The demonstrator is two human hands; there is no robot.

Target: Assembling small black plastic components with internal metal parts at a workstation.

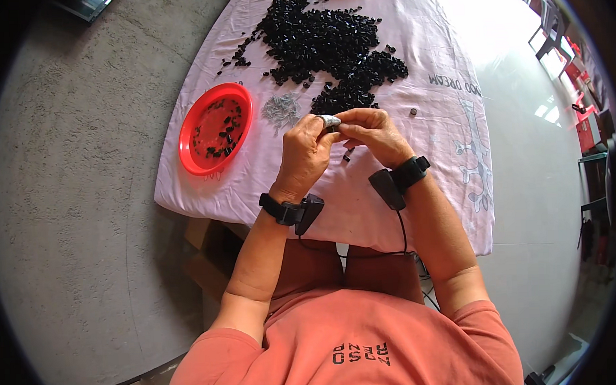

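Observation:
My left hand and my right hand meet over the near part of the cloth-covered table, fingertips pinched together. A pale wrap or cover shows at the left index fingertip. Between the fingertips is something small and dark, mostly hidden by the fingers. Just beyond the hands spreads a large heap of small black glossy pieces. A small pile of thin, silvery pins or slivers lies left of my left hand. One loose black piece rests below the right hand, and another small piece sits to its right.
A red round basin with black pieces in it stands at the table's left edge. The pink printed cloth covers the table. Each wrist wears a black strap with a small device, and a cable hangs from the right one. Chairs stand far right.

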